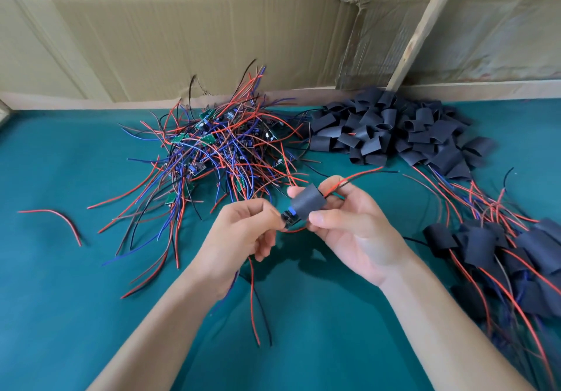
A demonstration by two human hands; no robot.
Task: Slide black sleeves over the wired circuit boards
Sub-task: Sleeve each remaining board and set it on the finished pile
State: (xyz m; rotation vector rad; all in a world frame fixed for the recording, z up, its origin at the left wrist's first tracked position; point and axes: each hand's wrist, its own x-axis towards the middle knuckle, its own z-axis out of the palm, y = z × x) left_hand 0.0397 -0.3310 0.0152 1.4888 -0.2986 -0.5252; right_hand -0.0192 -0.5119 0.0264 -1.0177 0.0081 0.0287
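Fingers of the right hand (343, 223) pinch a black sleeve (307, 205) between thumb and forefinger; just left of them, the left hand (243, 232) grips the circuit board (288, 220), half inside the sleeve's lower mouth, its red wire (352, 178) trailing out beyond the right fingertips

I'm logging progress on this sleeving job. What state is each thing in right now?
black sleeve: partly over the board, pinched by the right hand.
circuit board: end still exposed, held by the left hand.
pile of bare wired boards: unsleeved, tangled.
pile of empty sleeves: loose.
sleeved boards: done, heaped at right.
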